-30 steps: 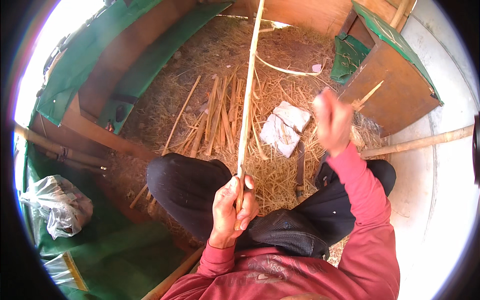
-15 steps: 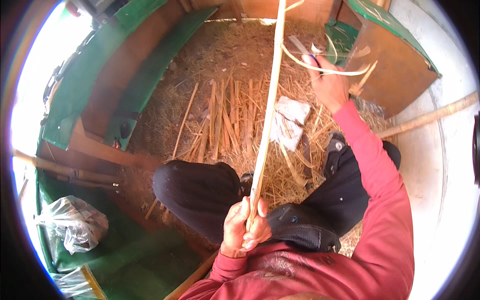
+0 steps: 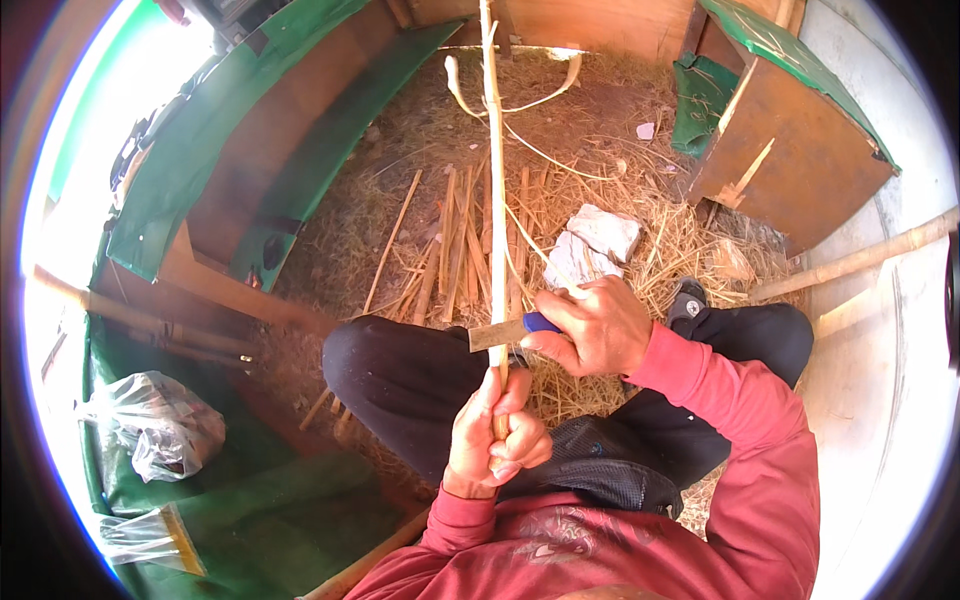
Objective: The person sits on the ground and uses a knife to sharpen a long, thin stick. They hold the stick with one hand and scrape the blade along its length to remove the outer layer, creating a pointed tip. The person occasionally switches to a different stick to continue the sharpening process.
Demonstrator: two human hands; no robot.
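Note:
My left hand (image 3: 495, 437) is wrapped round the lower end of a long pale stick (image 3: 494, 190), which points away from me past the top of the view. In my right hand (image 3: 598, 325) is a knife (image 3: 497, 335) with a short, wide blade and a blue handle. Its blade lies across the stick, just above my left fingers. Thin curled shavings (image 3: 545, 98) hang off the stick farther up. Part of the handle is hidden inside my right fist.
Several split wooden strips (image 3: 455, 235) lie on the straw-strewn ground beyond my knees. Beside them are white, crumpled-looking lumps (image 3: 597, 243). A brown wooden box (image 3: 800, 165) stands at the right, near a bamboo pole (image 3: 865, 255). To the left, a clear plastic bag (image 3: 165, 425) rests on green sheeting (image 3: 270, 520).
My right hand has come back toward me with the knife, from the far right to the stick just above my left hand. The stick's far end has swung left.

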